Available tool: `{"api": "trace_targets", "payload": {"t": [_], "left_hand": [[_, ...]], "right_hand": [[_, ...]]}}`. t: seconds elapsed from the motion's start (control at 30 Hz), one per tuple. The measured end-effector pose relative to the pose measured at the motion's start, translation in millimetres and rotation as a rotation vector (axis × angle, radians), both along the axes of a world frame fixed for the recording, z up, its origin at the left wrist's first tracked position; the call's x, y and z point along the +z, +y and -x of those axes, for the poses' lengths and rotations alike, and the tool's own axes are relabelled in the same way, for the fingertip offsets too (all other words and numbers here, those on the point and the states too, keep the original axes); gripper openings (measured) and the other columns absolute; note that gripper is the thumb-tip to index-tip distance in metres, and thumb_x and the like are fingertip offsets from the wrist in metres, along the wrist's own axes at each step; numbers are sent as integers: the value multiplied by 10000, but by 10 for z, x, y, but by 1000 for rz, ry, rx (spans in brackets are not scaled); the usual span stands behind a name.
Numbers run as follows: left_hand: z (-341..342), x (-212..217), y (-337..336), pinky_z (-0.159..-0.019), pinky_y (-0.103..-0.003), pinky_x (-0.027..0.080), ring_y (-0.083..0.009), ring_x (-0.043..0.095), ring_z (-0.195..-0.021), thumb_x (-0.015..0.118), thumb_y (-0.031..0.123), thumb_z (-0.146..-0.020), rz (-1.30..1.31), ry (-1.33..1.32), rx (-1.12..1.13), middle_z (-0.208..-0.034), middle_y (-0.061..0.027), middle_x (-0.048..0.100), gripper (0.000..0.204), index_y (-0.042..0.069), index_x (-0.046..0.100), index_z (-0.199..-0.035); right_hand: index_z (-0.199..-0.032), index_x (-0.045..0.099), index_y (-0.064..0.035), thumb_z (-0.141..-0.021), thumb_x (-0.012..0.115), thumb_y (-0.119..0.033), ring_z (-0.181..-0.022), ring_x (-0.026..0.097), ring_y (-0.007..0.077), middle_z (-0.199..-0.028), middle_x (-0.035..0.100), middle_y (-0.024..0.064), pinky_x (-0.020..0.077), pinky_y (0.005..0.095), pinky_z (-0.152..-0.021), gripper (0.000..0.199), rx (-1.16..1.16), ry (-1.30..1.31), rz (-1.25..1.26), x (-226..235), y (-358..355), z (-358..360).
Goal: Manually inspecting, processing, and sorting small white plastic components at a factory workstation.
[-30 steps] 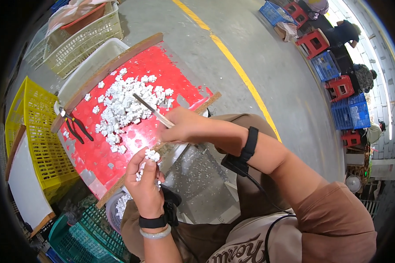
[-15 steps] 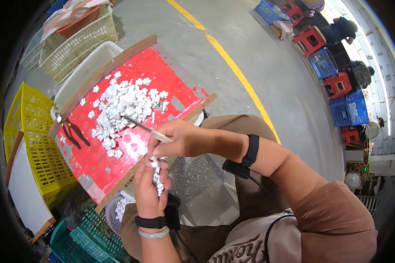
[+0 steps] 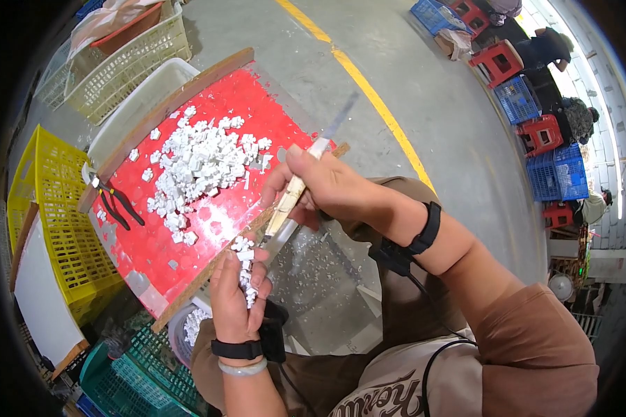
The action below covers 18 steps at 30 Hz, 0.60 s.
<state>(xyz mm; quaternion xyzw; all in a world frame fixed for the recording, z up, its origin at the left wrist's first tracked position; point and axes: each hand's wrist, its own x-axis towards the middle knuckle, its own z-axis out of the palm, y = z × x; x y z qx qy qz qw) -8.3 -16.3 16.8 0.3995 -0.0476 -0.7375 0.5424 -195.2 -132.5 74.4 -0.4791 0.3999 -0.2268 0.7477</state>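
Several small white pieces (image 3: 247, 276) rest in the half-curled left hand (image 3: 232, 306), at the near edge of the table (image 3: 249, 97). The right hand (image 3: 327, 186) is closed around a tool (image 3: 288, 204); its blurred blade (image 3: 341, 117) apparently extends over floor (image 3: 396, 83) ahead. A white heap (image 3: 198, 161) lies beyond the left hand.

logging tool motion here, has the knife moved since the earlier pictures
Yes, the knife has swung right: its blade was over the white pieces on the red board, and now points past the board's right corner toward the yellow line.
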Motion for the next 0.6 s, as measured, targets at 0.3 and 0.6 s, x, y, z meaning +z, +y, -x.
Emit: {"api": "trace_targets", "payload": {"t": [0.3, 0.6], "left_hand": [[9, -48, -18, -451, -200, 364, -73, 439, -584, 442, 227, -968, -26, 4, 32, -856, -86, 612, 333, -26, 512, -1173], [25, -90, -6, -459, -197, 353, -68, 434, -590, 474, 232, -958, -26, -10, 39, -879, -74, 591, 263, -8, 514, -1060]], "right_hand": [[-971, 654, -26, -810, 675, -51, -784, 601, 144, -851, 624, 73, 486, 275, -668, 164, 245, 59, 649, 12, 270, 31], [-879, 640, -41, -768, 647, -17, -733, 596, 218, -765, 627, 103, 486, 315, -687, 113, 241, 86, 919, -25, 323, -41]]}}
